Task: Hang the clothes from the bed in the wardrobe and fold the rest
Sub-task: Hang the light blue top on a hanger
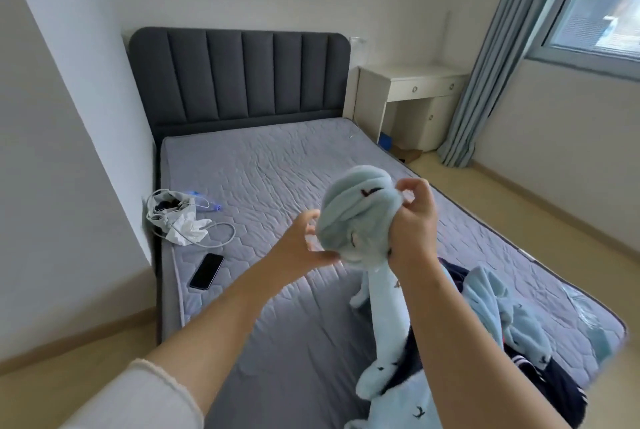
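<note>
Our right hand had its fingers curled tight, pinching the bunched top of a pale blue fleece garment, and our left hand sat just beside the wad with thumb and fingers spread and half-curled, touching its lower edge; whether it truly gripped we could not tell. The garment was held up over the mattress, its gathered part balled between our hands and a long limp length hanging down toward the near corner. It looked soft and plush, sprinkled with small dark bird marks. We judged we were sorting out this piece, finding an opening or hem, before hanging or folding it. Next we would need to shake it open and find its shoulders or waistband. More blue fleece lay heaped with a dark navy garment on the bed corner, waiting
</note>
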The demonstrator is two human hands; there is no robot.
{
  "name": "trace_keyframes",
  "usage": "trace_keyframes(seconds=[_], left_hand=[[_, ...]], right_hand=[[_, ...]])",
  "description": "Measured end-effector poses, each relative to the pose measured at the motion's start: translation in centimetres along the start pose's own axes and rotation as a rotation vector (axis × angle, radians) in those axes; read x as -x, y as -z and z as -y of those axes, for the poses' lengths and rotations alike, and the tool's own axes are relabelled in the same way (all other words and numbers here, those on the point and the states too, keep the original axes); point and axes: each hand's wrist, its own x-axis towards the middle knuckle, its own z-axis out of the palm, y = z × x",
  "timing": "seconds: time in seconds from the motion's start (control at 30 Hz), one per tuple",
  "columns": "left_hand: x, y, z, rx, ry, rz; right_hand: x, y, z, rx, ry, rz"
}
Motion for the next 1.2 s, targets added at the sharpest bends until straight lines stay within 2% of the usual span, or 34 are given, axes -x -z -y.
trace_keyframes(seconds=[0.07, 0.17, 0.3, 0.4, 0.5, 0.57, 0.77, 0.87, 0.93, 1.0, 1.07, 1.2], left_hand=[[-1.3, -1.6, -0.9, -0.146, -0.047, 0.076], [-2.8, -4.2, -2.8, 0.013, 0.022, 0.157], [-5.1, -5.0, -5.8, 0.379, 0.157, -0.058], [-5.8, -3.9, -6.3, 0.597, 0.287, -0.205], [-5.9, -2.7, -6.7, 0.756, 0.279, -0.231], [-6.0, -2.0, -7.7, 0.853, 0.271, -0.273], [-6.5, 0.1, -14.0, 1.044, 0.212, -0.293], [-6.4, 1.4, -16.9, 1.110, 0.111, -0.276], [-6.3, 1.9, -17.6, 1.101, 0.041, -0.260], [-6.3, 2.3, -17.3, 1.023, 0.007, -0.237], [-6.2, 2.5, -16.3, 0.922, -0.034, -0.189], [-5.1, 2.2, -13.7, 0.594, -0.202, 0.018]], right_hand=[[-1.0, 0.3, 2.6, -0.089, 0.117, 0.029], [-2.4, 0.6, 5.9, -0.244, 0.193, 0.093], [-4.4, 1.7, 7.6, -0.247, 0.217, 0.115], [-6.3, 2.9, 6.4, -0.108, 0.089, 0.075], [-6.9, 3.6, 3.4, -0.065, -0.224, 0.063], [-6.5, 3.7, 1.2, -0.016, -0.368, 0.096], [-5.2, 3.7, -1.3, 0.178, -0.362, 0.394], [-5.2, 3.5, -1.5, 0.209, -0.368, 0.291], [-5.2, 3.2, -0.9, 0.191, -0.428, 0.276], [-5.9, 2.8, -0.1, 0.050, -0.374, 0.210], [-6.5, 2.3, 0.9, -0.043, -0.396, 0.132], [-6.6, 0.8, 2.9, -0.095, -0.280, 0.053]])
